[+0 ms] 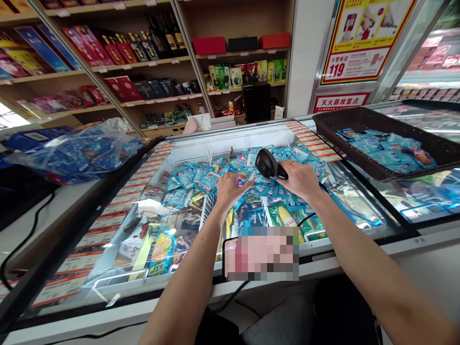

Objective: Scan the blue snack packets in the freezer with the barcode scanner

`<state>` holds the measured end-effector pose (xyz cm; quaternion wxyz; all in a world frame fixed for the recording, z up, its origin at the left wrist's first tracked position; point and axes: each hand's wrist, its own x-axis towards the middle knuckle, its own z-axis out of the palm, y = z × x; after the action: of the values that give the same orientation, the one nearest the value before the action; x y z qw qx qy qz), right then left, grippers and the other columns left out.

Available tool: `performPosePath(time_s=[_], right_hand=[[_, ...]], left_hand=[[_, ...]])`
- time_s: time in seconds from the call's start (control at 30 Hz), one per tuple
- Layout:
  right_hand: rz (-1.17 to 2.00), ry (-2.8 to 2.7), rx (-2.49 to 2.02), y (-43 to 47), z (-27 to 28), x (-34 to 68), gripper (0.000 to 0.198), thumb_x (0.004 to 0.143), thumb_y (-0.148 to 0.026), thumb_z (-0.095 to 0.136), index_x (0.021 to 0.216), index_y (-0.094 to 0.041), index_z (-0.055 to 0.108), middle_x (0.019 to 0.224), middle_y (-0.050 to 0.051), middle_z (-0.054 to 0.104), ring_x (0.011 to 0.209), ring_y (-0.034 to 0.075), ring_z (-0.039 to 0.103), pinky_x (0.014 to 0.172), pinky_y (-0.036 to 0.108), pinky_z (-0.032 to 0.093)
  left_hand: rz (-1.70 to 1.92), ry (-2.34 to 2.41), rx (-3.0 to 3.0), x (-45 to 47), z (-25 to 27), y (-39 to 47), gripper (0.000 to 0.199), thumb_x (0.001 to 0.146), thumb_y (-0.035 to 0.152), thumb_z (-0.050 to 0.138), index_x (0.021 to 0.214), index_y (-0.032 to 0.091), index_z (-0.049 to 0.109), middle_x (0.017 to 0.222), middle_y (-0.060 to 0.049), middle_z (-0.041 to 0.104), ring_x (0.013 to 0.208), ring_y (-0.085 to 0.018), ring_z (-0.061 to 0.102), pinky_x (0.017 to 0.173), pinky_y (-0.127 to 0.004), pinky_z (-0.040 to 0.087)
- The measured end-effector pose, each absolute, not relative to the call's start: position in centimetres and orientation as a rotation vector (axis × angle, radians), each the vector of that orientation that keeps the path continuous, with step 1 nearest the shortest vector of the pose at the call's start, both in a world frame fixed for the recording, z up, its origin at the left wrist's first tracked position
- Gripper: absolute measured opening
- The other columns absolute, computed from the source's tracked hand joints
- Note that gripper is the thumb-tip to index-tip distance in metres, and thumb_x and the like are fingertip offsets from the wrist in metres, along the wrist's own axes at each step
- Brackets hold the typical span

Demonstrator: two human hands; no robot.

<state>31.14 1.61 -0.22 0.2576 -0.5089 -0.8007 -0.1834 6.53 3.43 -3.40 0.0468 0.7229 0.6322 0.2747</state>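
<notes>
My right hand (302, 181) grips a black handheld barcode scanner (266, 163) by its handle, with the scanner's head tilted over a spread of small blue packets (187, 176). To its left, my left hand (232, 188) reaches palm down onto the packets, thumb and fingers apart. Its fingertips touch or hover just over them; I cannot tell which. The packets lie heaped on the glass top of a chest freezer (143, 249). Just below my hands, a phone (230, 258) rests at the freezer's front edge, its screen largely pixelated.
A dark brown basket (366, 163) with more blue packets stands on the right. At the left lies a clear plastic bag (89, 148) full of blue packs. Cables run along the front edge. Shelves (151, 62) with boxes and bottles line the back wall.
</notes>
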Motion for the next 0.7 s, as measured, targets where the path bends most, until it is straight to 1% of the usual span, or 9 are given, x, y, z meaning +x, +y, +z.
performPosePath(time_s=[0.07, 0.13, 0.2, 0.27, 0.37, 0.43, 0.5, 0.6, 0.7], right_hand=[[-0.498, -2.170, -1.379, 1.6, -0.2, 31.1, 0.034, 0.083, -0.042, 0.052, 0.107, -0.019, 0.058, 0.089, 0.006, 0.065, 0.076, 0.019, 0.058, 0.056, 0.029, 0.029], [-0.499, -2.178, -1.372, 1.6, -0.3, 31.1, 0.034, 0.082, -0.042, 0.052, 0.107, -0.019, 0.058, 0.089, 0.006, 0.065, 0.076, 0.019, 0.058, 0.057, 0.029, 0.029], [-0.498, -2.183, -1.364, 1.6, -0.3, 31.2, 0.033, 0.083, -0.041, 0.052, 0.107, -0.019, 0.057, 0.089, 0.006, 0.065, 0.076, 0.019, 0.058, 0.057, 0.029, 0.029], [-0.496, -2.183, -1.360, 1.7, -0.4, 31.2, 0.033, 0.083, -0.040, 0.051, 0.107, -0.019, 0.057, 0.089, 0.006, 0.065, 0.077, 0.019, 0.058, 0.057, 0.029, 0.030], [-0.489, -2.180, -1.371, 1.7, -0.4, 31.2, 0.034, 0.082, -0.040, 0.051, 0.108, -0.018, 0.057, 0.089, 0.006, 0.065, 0.076, 0.019, 0.058, 0.057, 0.028, 0.030], [-0.487, -2.184, -1.381, 1.7, -0.4, 31.2, 0.035, 0.082, -0.040, 0.052, 0.109, -0.018, 0.057, 0.089, 0.007, 0.065, 0.076, 0.020, 0.058, 0.058, 0.028, 0.030], [-0.486, -2.193, -1.383, 1.7, -0.3, 31.1, 0.035, 0.082, -0.040, 0.053, 0.109, -0.018, 0.057, 0.090, 0.007, 0.065, 0.076, 0.020, 0.058, 0.058, 0.028, 0.030], [-0.483, -2.205, -1.377, 1.6, -0.3, 31.0, 0.035, 0.082, -0.039, 0.053, 0.110, -0.019, 0.056, 0.090, 0.007, 0.065, 0.077, 0.020, 0.058, 0.058, 0.028, 0.030], [-0.484, -2.197, -1.380, 1.6, -0.4, 31.0, 0.034, 0.082, -0.039, 0.053, 0.109, -0.019, 0.056, 0.091, 0.006, 0.065, 0.077, 0.020, 0.059, 0.058, 0.029, 0.030]], left_hand=[[0.774, 1.942, 2.200, 6.6, -3.4, 3.4, 0.043, 0.066, 0.065, 0.058, 0.086, 0.028, 0.068, 0.105, -0.005, 0.061, 0.109, -0.028, 0.049, 0.095, -0.044, 0.035], [0.756, 1.964, 2.175, 6.5, -3.4, 3.3, 0.043, 0.066, 0.064, 0.058, 0.090, 0.029, 0.068, 0.108, -0.005, 0.059, 0.110, -0.028, 0.047, 0.095, -0.044, 0.034], [0.769, 1.985, 2.154, 6.6, -3.5, 3.3, 0.041, 0.070, 0.061, 0.057, 0.095, 0.029, 0.067, 0.109, -0.005, 0.059, 0.109, -0.027, 0.048, 0.095, -0.043, 0.034], [0.793, 2.012, 2.133, 6.7, -3.6, 3.3, 0.038, 0.076, 0.056, 0.052, 0.096, 0.028, 0.066, 0.107, -0.006, 0.060, 0.108, -0.025, 0.049, 0.095, -0.041, 0.034], [0.825, 2.067, 2.074, 7.1, -3.5, 3.2, 0.043, 0.082, 0.056, 0.041, 0.090, 0.023, 0.067, 0.105, -0.007, 0.061, 0.104, -0.024, 0.051, 0.092, -0.039, 0.035], [0.830, 2.091, 2.041, 7.4, -3.3, 3.2, 0.049, 0.082, 0.059, 0.037, 0.085, 0.022, 0.069, 0.106, -0.008, 0.062, 0.103, -0.025, 0.051, 0.091, -0.039, 0.036], [0.821, 2.078, 2.041, 7.6, -3.1, 3.2, 0.048, 0.079, 0.062, 0.041, 0.081, 0.024, 0.070, 0.105, -0.007, 0.063, 0.103, -0.026, 0.052, 0.089, -0.039, 0.036], [0.828, 2.041, 2.002, 7.6, -3.0, 3.4, 0.038, 0.073, 0.059, 0.052, 0.079, 0.026, 0.070, 0.099, -0.003, 0.066, 0.097, -0.024, 0.055, 0.084, -0.036, 0.039], [0.980, 2.004, 1.876, 7.1, -3.4, 3.8, 0.034, 0.077, 0.053, 0.050, 0.083, 0.023, 0.067, 0.089, -0.003, 0.067, 0.085, -0.021, 0.060, 0.074, -0.033, 0.043]])
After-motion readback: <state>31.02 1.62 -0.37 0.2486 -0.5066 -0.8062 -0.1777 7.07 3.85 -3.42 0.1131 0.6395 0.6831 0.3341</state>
